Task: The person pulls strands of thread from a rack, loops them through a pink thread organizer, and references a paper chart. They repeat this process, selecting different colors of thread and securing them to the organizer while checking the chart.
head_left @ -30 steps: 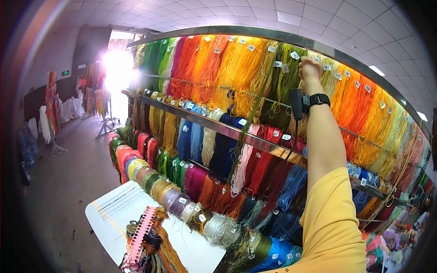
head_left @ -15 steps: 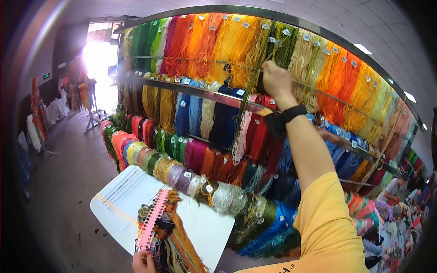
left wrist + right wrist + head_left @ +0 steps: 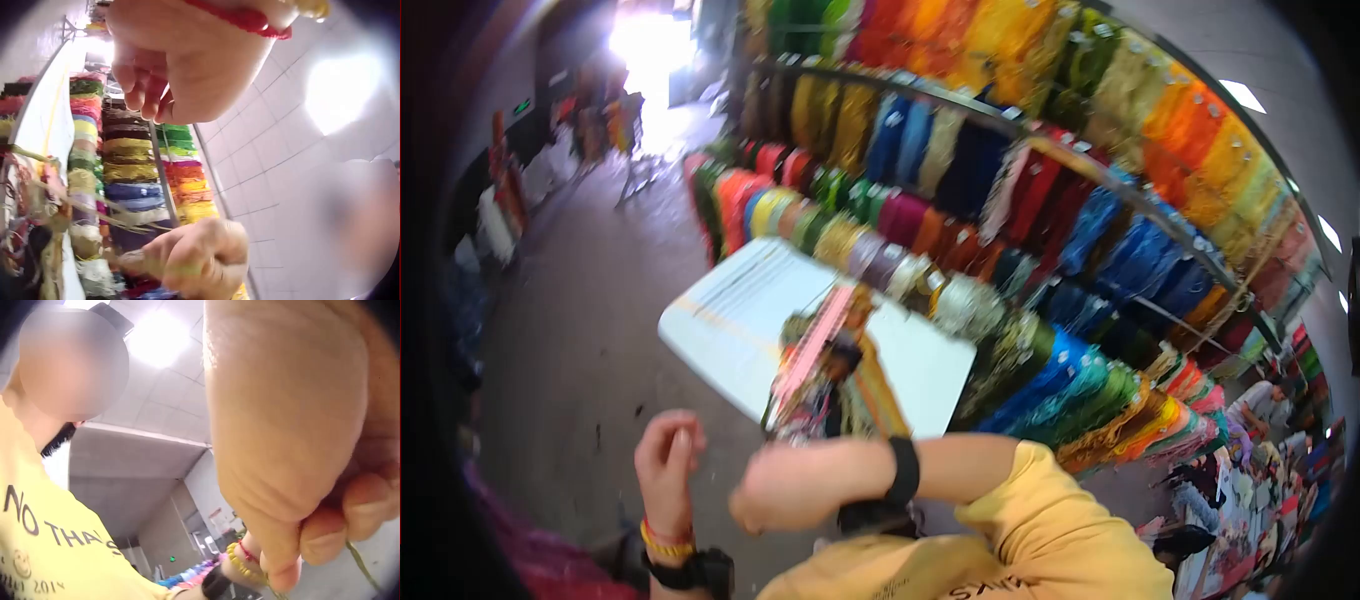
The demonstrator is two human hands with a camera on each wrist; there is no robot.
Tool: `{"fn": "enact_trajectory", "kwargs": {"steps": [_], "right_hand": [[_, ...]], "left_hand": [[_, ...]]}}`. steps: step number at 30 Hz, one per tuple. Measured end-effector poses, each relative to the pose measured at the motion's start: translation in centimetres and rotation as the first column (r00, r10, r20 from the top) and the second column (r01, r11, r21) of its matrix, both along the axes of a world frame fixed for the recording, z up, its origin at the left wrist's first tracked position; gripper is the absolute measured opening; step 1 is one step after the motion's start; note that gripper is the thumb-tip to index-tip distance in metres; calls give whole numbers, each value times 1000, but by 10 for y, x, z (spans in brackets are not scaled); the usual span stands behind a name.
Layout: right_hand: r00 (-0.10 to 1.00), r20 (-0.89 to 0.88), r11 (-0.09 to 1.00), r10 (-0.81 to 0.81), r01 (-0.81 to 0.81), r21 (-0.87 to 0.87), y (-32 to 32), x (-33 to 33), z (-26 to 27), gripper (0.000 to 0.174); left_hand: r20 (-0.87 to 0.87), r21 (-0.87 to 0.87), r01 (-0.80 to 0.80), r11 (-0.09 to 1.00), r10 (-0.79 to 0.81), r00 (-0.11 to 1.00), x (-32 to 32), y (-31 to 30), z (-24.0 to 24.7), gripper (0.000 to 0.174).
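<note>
In the head view my right hand is low, in front of the chest and beside my left hand. Curled fingers of the right hand grip a thin olive thread in the right wrist view. Loosely bent, the left hand's fingers hold nothing visible; the right hand appears below them. A pink holed strip with mixed thread bundles lies on a white board, beyond both hands.
A rack of coloured thread skeins fills the far and right side. Rolled skeins border the board. Stands with hanging yarn are at the left back. A person is at the far right.
My right hand has come down from the upper skeins to chest height. The left hand has left the pink strip's lower end and risen at the left. The head view has tilted down.
</note>
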State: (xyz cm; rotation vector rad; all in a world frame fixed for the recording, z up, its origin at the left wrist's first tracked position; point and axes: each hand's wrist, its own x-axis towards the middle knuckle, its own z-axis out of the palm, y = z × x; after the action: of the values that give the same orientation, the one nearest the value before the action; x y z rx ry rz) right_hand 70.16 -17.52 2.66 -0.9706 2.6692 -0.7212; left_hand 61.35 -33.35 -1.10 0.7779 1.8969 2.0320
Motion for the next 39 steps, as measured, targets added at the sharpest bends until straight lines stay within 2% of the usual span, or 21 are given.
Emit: {"fn": "enact_trajectory", "kwargs": {"steps": [1, 2, 3, 4, 5, 8, 10, 12, 14, 17, 18, 21, 23, 24, 27, 30, 33, 34, 36, 37, 39], "right_hand": [[989, -138, 997, -54, 61, 45, 0, -7, 11, 7], [893, -440, 985, -93, 149, 93, -1, -17, 9, 7], [903, -312, 955, -294, 264, -136, 5, -21, 12, 8], [842, -389, 909, -375, 252, -331, 6, -22, 17, 11], [830, -301, 848, -470, 331, -414, 6, -25, 20, 13], [787, -315, 821, -531, 384, -423, -5, -31, 17, 13], [758, -281, 787, -588, 457, -415, -16, -32, 16, 16], [754, -273, 774, -597, 453, -442, -20, -38, 10, 16], [760, -194, 729, -621, 469, -499, -23, -43, 4, 15], [776, -125, 678, -618, 446, -585, -26, -55, -6, 16], [792, -51, 642, -609, 454, -618, -28, -57, -7, 17], [820, 149, 537, -553, 487, -688, -31, -65, -10, 19], [824, 257, 477, -505, 515, -712, -27, -71, -23, 20], [810, 248, 501, -531, 537, -679, -25, -74, -32, 21], [808, 254, 580, -532, 566, -586, -12, -87, -80, 19], [738, 385, 529, -555, 670, -521, -9, -91, -115, 17], [642, 501, 521, -580, 765, -378, -4, -95, -134, 20], [612, 461, 538, -642, 788, -298, -4, -95, -138, 20], [685, 118, 648, -719, 721, -244, -3, -98, -146, 25], [697, -62, 693, -715, 693, -201, -3, -99, -148, 29], [699, -34, 663, -715, 662, -349, -18, -99, -114, 41]], "left_hand": [[-38, 30, 77, 997, -76, 996, 1, -6, 13, 20], [-28, 16, 135, 991, -135, 990, 2, -11, 22, 23], [-58, -92, 205, 974, -211, 976, 0, -15, 30, 28], [-14, -102, 285, 953, -288, 958, 2, -18, 39, 33], [10, -60, 349, 935, -349, 937, -1, -18, 39, 36], [41, -125, 441, 889, -440, 897, -15, -23, 47, 34], [-5, -265, 408, 874, -424, 905, -26, -28, 49, 31], [-95, -384, 352, 854, -416, 904, -36, -31, 51, 27], [-227, -476, 264, 839, -407, 885, -45, -35, 51, 23], [-318, -561, 182, 808, -413, 853, -55, -44, 64, 20], [-380, -503, 163, 849, -386, 841, -58, -48, 65, 21], [-424, -483, 28, 875, -262, 867, -67, -70, 97, 21], [-423, -385, -25, 922, -153, 893, -87, -94, 110, 21], [-509, -377, -126, 918, -91, 856, -98, -108, 117, 21], [-469, -317, -274, 908, 101, 878, -131, -161, 138, 22], [-481, -210, -509, 835, 364, 797, -159, -215, 155, 20], [-427, -132, -622, 771, 523, 738, -157, -239, 170, 21], [-498, -181, -639, 748, 490, 715, -153, -238, 171, 21], [-624, -272, -672, 689, 405, 668, -144, -229, 169, 21], [-663, -299, -593, 748, 284, 693, -130, -216, 164, 22], [-734, -433, -517, 738, 45, 678, -125, -192, 149, 21]]}}
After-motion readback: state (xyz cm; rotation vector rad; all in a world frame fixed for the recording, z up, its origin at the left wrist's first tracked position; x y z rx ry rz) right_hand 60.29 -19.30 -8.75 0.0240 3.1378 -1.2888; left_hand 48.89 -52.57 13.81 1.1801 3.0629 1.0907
